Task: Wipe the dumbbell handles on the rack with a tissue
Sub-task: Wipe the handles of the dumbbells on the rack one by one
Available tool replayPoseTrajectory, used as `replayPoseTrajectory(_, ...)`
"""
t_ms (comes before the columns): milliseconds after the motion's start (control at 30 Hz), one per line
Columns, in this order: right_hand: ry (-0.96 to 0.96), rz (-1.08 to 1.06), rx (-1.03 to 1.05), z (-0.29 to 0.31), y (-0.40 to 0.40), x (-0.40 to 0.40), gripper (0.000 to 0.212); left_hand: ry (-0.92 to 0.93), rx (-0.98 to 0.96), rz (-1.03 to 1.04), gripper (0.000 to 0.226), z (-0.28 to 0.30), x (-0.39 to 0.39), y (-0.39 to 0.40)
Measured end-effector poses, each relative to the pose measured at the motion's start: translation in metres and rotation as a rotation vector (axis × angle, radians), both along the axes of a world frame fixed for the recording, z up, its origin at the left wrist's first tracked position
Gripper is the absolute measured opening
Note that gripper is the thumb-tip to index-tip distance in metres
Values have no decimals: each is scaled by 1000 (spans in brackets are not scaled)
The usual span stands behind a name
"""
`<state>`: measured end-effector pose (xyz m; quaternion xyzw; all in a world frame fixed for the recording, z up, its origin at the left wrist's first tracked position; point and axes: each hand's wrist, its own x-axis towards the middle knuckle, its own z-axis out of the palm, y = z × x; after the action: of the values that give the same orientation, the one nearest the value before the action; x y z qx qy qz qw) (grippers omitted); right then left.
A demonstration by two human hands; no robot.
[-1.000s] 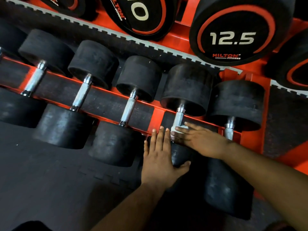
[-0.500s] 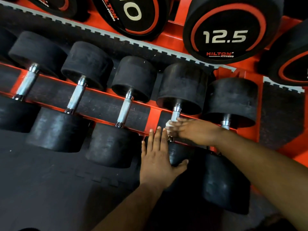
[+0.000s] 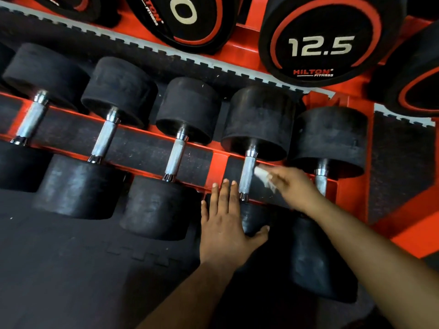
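Several black dumbbells with chrome handles lie in a row on an orange rack (image 3: 215,163). My right hand (image 3: 293,184) holds a crumpled white tissue (image 3: 263,175) just right of the fourth dumbbell's handle (image 3: 247,176), which is now bare. My left hand (image 3: 225,219) lies flat with straight fingers on that dumbbell's near head (image 3: 255,219), thumb spread along its front. The fifth dumbbell's handle (image 3: 321,179) shows partly behind my right wrist.
Three more handles stand to the left: the third (image 3: 177,157), the second (image 3: 104,138), the first (image 3: 32,119). Larger dumbbells, one marked 12.5 (image 3: 319,46), sit on the upper shelf. Black foam floor mat (image 3: 71,269) fills the lower left.
My right hand has come off the fourth handle and moved right with the tissue, uncovering the chrome. The left hand has stayed on the near head. The view shifted slightly.
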<state>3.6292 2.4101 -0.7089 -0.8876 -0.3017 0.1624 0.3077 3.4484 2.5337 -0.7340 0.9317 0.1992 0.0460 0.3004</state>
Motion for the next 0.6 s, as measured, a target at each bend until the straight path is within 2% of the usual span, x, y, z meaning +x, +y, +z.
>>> replayPoseTrajectory(67, 325, -535, 371, -14, 17, -4, 37, -1, 8, 2, 118, 0, 0, 0)
replayPoseTrajectory(100, 495, -713, 514, -19, 30, -5, 36, 1, 11, 3, 118, -1, 0, -1)
replayPoseTrajectory(133, 601, -825, 606, -24, 43, -6, 35, 3, 15, 4, 118, -1, 1, -1)
replayPoseTrajectory(167, 630, -873, 645, -28, 54, -5, 35, 5, 15, 7, 119, -2, 1, -1)
replayPoseTrajectory(333, 575, -772, 488, -33, 70, -9, 44, 21, 14, -13, 118, -2, 0, -1)
replayPoseTrajectory(400, 684, -747, 504, -32, 69, -5, 40, 18, 14, -7, 117, -1, 0, 0)
replayPoseTrajectory(500, 914, -686, 552, -21, 77, 8, 19, 24, 16, -4, 117, 0, 0, -1)
replayPoseTrajectory(600, 954, -675, 504, -20, 84, 13, 20, 15, 7, 6, 118, 1, 0, 0)
